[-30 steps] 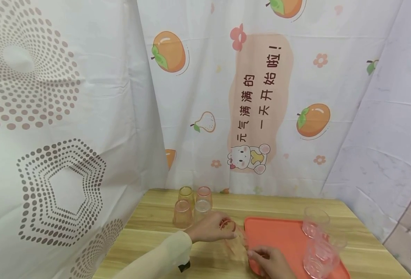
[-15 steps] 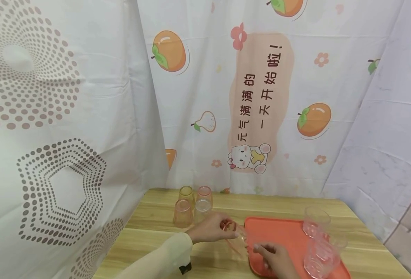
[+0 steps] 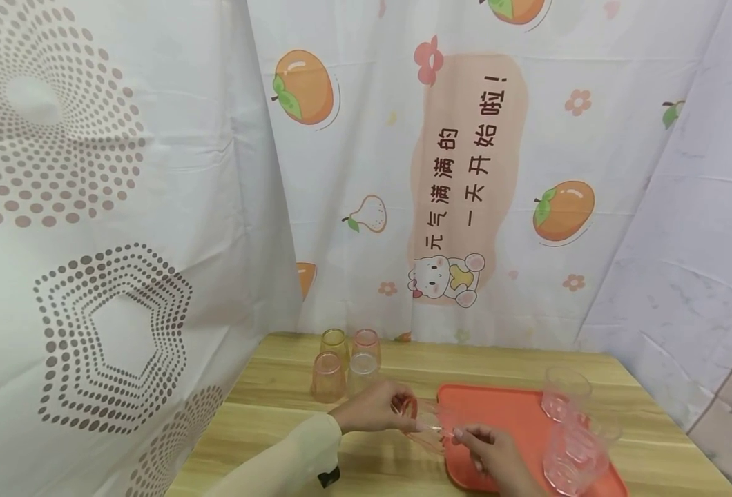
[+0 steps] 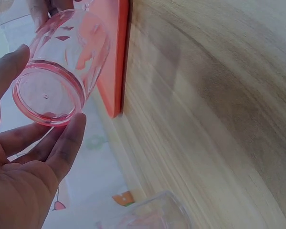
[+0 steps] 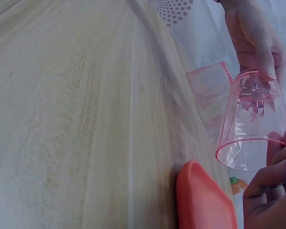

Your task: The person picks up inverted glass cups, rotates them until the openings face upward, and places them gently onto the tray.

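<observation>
Along the far left, from where I stand, hangs a white printed cloth [image 3: 114,207], and beside it begins the wooden table [image 3: 260,431]. On the table's back left part four cups are gathered closely: a yellow cup [image 3: 335,339] and a rose cup [image 3: 367,339] behind, a peach cup [image 3: 329,379] and a clear cup [image 3: 363,369] in front. They seem to stand mouth down.

Just in front of the clear cup comes the left hand [image 3: 372,408], in a pale sleeve [image 3: 291,449]. Its thumb and fingers are clamped around the thick base of a transparent pink cup [image 5: 248,124]. This cup is in the air, tilted, between the two hands and near the left edge of the red tray [image 3: 496,407]; its mouth points toward the right hand [image 3: 492,455]. The right thumb and fingers appear to pinch the rim, so both hands hold the same cup.

I judge that the step in hand is the turning, or perhaps passing, of this one cup. The next move, in my opinion, calls for agreement between the hands: neither should loosen before the other has a sure hold, and the rim should stay free of the tray's edge.

Farther right, a farther cup [image 3: 555,407] stands at the tray's right edge, and some nearer cups [image 3: 572,459] are close to it; their number I cannot tell, because they overlap and look doubled.
</observation>
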Demonstrator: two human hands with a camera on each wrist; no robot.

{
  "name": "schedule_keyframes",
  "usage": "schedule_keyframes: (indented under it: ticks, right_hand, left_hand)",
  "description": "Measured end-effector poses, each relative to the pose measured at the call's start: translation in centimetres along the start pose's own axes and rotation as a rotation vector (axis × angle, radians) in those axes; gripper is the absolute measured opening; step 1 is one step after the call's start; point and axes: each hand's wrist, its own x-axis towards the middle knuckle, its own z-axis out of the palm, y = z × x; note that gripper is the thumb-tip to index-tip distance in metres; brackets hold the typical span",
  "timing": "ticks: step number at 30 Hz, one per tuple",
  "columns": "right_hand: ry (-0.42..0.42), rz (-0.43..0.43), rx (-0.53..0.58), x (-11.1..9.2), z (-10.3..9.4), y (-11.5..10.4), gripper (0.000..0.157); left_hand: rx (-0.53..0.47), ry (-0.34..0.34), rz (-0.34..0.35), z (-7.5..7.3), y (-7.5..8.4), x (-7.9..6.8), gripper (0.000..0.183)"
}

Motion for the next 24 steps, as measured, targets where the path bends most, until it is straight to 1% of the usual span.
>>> schedule_keyframes:
  ticks: [4, 6, 8, 11, 13, 15, 16, 20, 22, 24]
  right_hand:
    - [0.030, -0.025, -0.017, 0.0, -0.1, -0.5, 0.033]
    - [0.061, -0.056, -0.051, 0.0, -0.1, -0.8, 0.031]
    - [0.088, -0.115, -0.100, 0.0, -0.1, -1.0, 0.028]
    - [0.115, -0.228, -0.203, -0.2, -0.2, -1.3, 0.023]
    - [0.133, -0.280, -0.267, -0.3, -0.2, -1.6, 0.020]
    - [0.152, -0.306, -0.325, -0.3, -0.4, -1.9, 0.018]
    - [0.163, -0.311, -0.346, -0.3, -0.5, -2.0, 0.017]
    - [0.192, -0.357, -0.415, -0.1, -1.0, -2.1, 0.010]
    - [0.205, -0.377, -0.449, -0.1, -1.3, -2.1, 0.008]
    - [0.219, -0.397, -0.485, -0.1, -1.5, -2.1, 0.006]
  left_hand:
    - [0.000, 0.003, -0.004, 0.3, -0.1, 0.0, 0.025]
    - [0.002, 0.002, -0.021, 0.5, -0.1, -0.1, 0.032]
    - [0.019, -0.002, -0.038, 0.7, -0.1, -0.1, 0.044]
    - [0.045, 0.000, -0.082, 1.1, -0.1, -0.2, 0.062]
    - [0.056, 0.001, -0.102, 1.4, -0.2, -0.1, 0.063]
    - [0.074, 0.005, -0.111, 1.7, -0.2, -0.2, 0.059]
    - [0.081, 0.012, -0.113, 1.9, -0.2, -0.2, 0.055]
    - [0.106, 0.024, -0.115, 2.9, -0.2, -0.5, 0.029]
    - [0.095, 0.020, -0.129, 3.5, -0.2, -0.6, 0.015]
    - [0.107, 0.007, -0.138, 4.1, 0.0, -0.6, 0.010]
